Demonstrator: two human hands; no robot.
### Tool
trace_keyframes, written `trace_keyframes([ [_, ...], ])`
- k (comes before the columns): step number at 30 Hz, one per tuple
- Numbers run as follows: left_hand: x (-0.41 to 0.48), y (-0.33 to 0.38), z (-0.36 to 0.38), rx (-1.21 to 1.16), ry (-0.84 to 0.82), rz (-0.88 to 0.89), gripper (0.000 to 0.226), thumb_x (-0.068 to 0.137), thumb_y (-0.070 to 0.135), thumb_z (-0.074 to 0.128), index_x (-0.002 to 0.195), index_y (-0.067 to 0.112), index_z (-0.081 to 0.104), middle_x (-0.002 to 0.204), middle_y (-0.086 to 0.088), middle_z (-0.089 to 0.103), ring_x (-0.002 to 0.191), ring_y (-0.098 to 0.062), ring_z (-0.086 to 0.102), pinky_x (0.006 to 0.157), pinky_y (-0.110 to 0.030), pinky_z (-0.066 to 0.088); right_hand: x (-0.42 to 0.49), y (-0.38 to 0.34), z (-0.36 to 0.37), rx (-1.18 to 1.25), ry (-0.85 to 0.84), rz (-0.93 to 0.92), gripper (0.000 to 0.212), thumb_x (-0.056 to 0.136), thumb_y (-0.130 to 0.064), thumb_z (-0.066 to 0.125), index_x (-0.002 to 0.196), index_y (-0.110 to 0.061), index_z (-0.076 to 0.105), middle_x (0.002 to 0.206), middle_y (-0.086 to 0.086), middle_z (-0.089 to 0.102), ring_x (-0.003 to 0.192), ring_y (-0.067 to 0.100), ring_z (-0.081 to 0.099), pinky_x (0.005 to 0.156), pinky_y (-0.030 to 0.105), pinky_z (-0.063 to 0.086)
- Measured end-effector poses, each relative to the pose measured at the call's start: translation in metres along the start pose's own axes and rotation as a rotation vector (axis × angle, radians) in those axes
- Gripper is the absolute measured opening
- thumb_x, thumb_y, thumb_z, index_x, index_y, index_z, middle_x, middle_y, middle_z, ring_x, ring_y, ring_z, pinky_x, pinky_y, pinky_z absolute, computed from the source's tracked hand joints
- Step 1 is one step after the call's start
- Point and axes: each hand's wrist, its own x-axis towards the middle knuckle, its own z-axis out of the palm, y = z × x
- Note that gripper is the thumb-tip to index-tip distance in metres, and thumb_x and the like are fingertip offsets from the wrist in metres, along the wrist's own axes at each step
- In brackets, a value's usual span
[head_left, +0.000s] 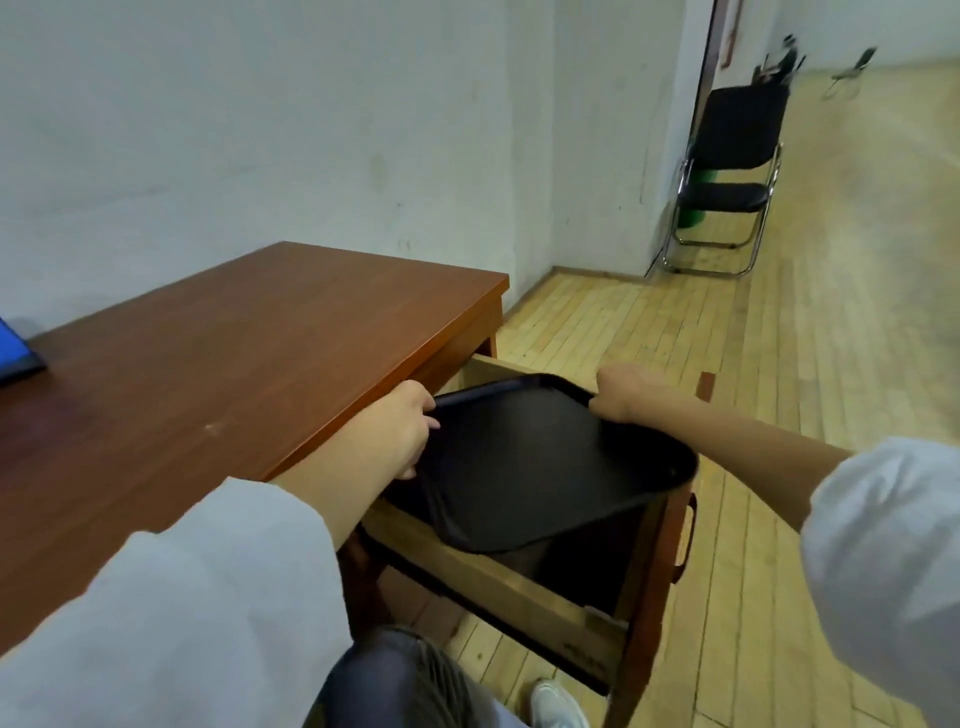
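Wooden desk (234, 364) against a pale wall (260, 130), drawer (498, 587) open. Both hands gripped the far end of the black tray (535, 467): left hand (400, 426) at the desk-side corner, right hand (623, 389) at the outer one (tray tilted, near end partly within the drawer).

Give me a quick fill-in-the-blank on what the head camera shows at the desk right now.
1. The left hand and the right hand grip the rim of a tray that is ____ in colour.
2. The drawer under the tray is ____ (open or shut).
3. The flat thing at the left edge of the desk is ____ in colour.
Missing words: black; open; blue.
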Motion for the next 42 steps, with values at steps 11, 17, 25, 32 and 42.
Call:
trace_keyframes([
  [11,-0.073,0.009,-0.024,-0.173,-0.223,0.024,0.022,0.090,0.018,0.052,0.104,0.007,0.065,0.112,-0.015,0.057,0.096,-0.028,0.055,0.073,-0.041,0.048,-0.104,0.039,-0.026,0.167,0.278,0.142,0.010,0.086,-0.021,0.050,0.091,-0.012,0.052,0.084,0.006,0.057,0.072,0.020,0.053,0.055,0.029,0.041],
  [17,-0.095,-0.010,-0.111,-0.243,-0.061,0.256,0.020,0.085,-0.006,0.050,0.099,0.005,0.056,0.090,-0.007,0.057,0.066,-0.016,0.055,0.055,-0.027,0.046,-0.113,-0.030,-0.070,0.252,0.449,-0.002,0.009,0.080,-0.022,0.050,0.087,-0.018,0.052,0.084,0.004,0.059,0.074,0.023,0.056,0.066,0.034,0.051],
  [25,-0.086,-0.077,-0.238,-0.257,0.432,0.486,0.037,0.076,-0.025,0.045,0.092,-0.001,0.067,0.069,-0.011,0.053,0.062,-0.024,0.049,0.042,-0.021,0.045,-0.091,-0.199,-0.095,0.207,0.446,-0.337,0.008,0.086,-0.015,0.046,0.093,-0.012,0.049,0.087,0.007,0.053,0.077,0.024,0.050,0.063,0.032,0.038],
  [32,-0.045,-0.136,-0.305,-0.170,0.664,0.447,0.035,0.074,-0.019,0.052,0.092,0.004,0.073,0.094,-0.015,0.068,0.092,-0.028,0.061,0.086,-0.034,0.050,-0.045,-0.305,-0.067,0.189,0.293,-0.477,0.007,0.088,-0.015,0.047,0.088,-0.012,0.054,0.084,0.006,0.059,0.072,0.023,0.057,0.063,0.035,0.053],
  [42,-0.016,-0.170,-0.369,0.022,0.713,0.369,0.028,0.077,-0.016,0.055,0.090,0.003,0.071,0.064,-0.007,0.057,0.059,-0.020,0.052,0.068,-0.031,0.048,-0.004,-0.401,-0.038,0.179,0.258,-0.637,0.008,0.092,-0.021,0.046,0.087,-0.014,0.047,0.084,0.007,0.057,0.071,0.026,0.054,0.057,0.033,0.043],
])
